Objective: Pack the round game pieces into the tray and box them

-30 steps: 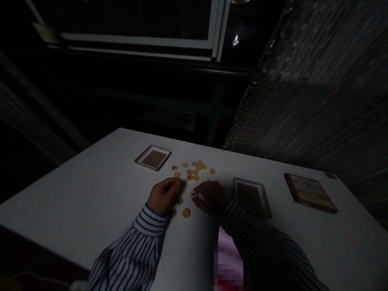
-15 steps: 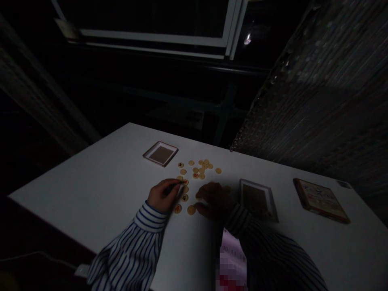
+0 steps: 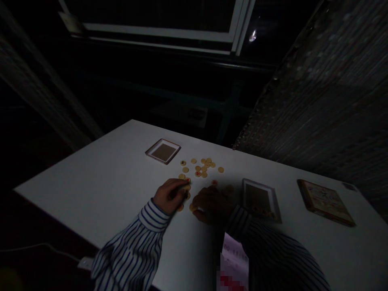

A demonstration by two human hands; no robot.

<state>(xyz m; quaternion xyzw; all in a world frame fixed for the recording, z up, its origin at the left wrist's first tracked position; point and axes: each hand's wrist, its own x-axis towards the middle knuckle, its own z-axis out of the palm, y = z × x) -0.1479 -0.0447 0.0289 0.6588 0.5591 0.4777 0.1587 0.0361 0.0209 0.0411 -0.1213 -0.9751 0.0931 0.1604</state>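
My left hand is bent over a short column of round wooden Chinese chess pieces, its fingertips closed on a red-marked Chinese chess piece. Beside it, in deep shadow, my right hand has its thumb and finger around another wooden piece. Another red-marked piece lies just beyond the right knuckles. Farther back, several pale pieces are scattered and partly overlap. A black-marked piece lies at their left. Both palms hide part of the table and perhaps more pieces.
On the white table, a shallow open tray stands at the back left. A second tray, holding several pieces in a row, is right of my right hand. Farther right lies a printed box. A lit screen shows below my right forearm.
My left fingers have come lower over the column and cover more of it. My right hand has drawn slightly back onto the nearest piece, uncovering a red-marked one behind. The view has shifted slightly.
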